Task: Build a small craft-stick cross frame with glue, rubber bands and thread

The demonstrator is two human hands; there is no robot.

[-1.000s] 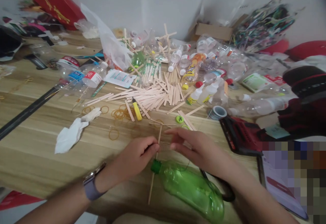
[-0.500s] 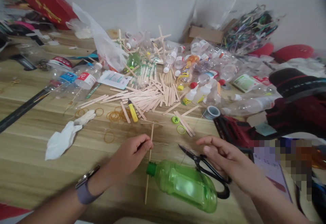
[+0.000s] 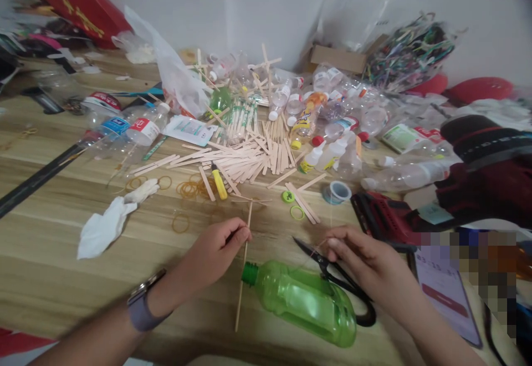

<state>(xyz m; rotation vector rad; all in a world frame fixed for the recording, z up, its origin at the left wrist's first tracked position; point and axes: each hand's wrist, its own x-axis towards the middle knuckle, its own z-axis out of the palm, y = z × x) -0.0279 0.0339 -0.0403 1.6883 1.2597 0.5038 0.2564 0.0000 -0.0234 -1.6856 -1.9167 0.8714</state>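
Note:
My left hand [image 3: 222, 244] pinches a thin wooden stick [image 3: 240, 299] between thumb and forefinger. A short crosspiece lies across the stick's far end. Over the scissors, my right hand [image 3: 357, 252] has its thumb and fingers closed on a thin thread [image 3: 331, 219], which runs up to a spool [image 3: 337, 192]; whether it is thread or fine wire is hard to tell. The black-handled scissors [image 3: 347, 283] lie partly under that hand, beside a green plastic bottle [image 3: 299, 299] on its side. The bottle's green neck is close to the stick.
Flat wooden sticks [image 3: 245, 161] are heaped mid-table, near a yellow-handled tool [image 3: 219, 183] and rubber bands [image 3: 193, 187]. Plastic bottles [image 3: 326, 97] crowd the back. A white glove [image 3: 106, 227] lies left; a red-and-black power tool [image 3: 469, 172] and a phone [image 3: 446, 299] are at right.
My right hand's fingers have closed together on the thread. The spool has tilted and shifted slightly left. My left hand keeps its pinch on the stick.

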